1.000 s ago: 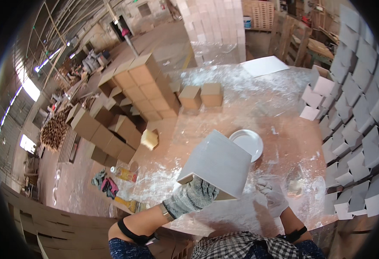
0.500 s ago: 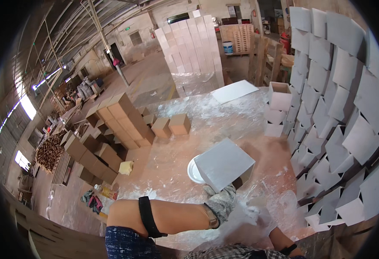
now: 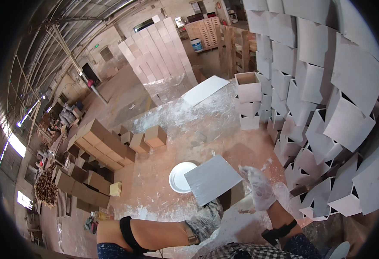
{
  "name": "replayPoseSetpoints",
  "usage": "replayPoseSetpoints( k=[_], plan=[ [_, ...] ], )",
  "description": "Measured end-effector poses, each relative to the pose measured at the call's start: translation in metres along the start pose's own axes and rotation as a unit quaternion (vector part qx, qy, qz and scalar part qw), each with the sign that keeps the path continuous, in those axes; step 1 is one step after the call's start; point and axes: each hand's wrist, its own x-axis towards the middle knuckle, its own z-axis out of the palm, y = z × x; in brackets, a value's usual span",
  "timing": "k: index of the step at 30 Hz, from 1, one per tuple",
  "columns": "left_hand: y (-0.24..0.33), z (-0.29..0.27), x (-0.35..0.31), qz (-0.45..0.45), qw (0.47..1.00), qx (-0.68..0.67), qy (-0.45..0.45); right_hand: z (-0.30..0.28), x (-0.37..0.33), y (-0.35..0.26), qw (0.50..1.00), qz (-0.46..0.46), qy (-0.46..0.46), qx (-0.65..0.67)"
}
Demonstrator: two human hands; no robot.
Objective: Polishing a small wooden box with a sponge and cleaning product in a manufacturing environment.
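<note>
My left hand (image 3: 212, 212) holds a box (image 3: 213, 178), a plate (image 3: 180, 178) beyond; whether my right hand (image 3: 259, 188) grips anything, I can't tell.

Readable text: none; no word, letter, number or brand can be made out.
Green sign (image 3: 96, 45): small and bright, on the back wall (image 3: 122, 36) in the upper left of the frame; too small to read.
Bucket (image 3: 196, 44): blue and white, top centre of the frame; any print on it is too small to tell.
Bottle (image 3: 105, 216): lower left of the frame, on the tabletop (image 3: 148, 183), partly hidden; its label cannot be read.
Gray box (image 3: 213, 179): centre of the frame; no lettering legible on its visible faces.
Stacked gray boxes (image 3: 314, 82): right side of the frame; no legible marks.
</note>
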Motion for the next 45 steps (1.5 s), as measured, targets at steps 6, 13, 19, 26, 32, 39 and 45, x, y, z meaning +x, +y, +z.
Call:
replayPoseSetpoints(
  k=[6,13,19,26,32,39,45],
  plan=[
    [0.025,0.018,-0.045,-0.013,1.0,-0.002,-0.007,0.062,0.005,0.015,0.936,0.093,-0.26,0.219],
    [0.009,0.047,-0.114,-0.2,0.842,-0.5,-0.035,0.163,-0.044,0.037,0.995,0.006,-0.09,0.049],
    [0.052,0.072,-0.178,-0.433,0.46,-0.764,0.13,0.235,-0.056,0.096,0.986,-0.042,-0.157,0.034],
    [0.112,0.119,-0.275,-0.653,0.423,-0.619,0.113,0.33,-0.064,0.157,0.943,0.051,-0.316,0.096],
    [0.153,0.166,-0.361,-0.704,0.296,-0.635,0.121,0.424,0.052,0.248,0.871,-0.031,-0.378,-0.312],
    [0.171,0.189,-0.411,-0.687,0.354,-0.629,0.086,0.593,0.148,0.34,0.599,-0.24,-0.425,-0.635],
    [0.202,0.206,-0.411,-0.681,0.502,-0.533,0.029,0.666,0.138,0.415,0.585,-0.309,-0.383,-0.644]
  ],
)
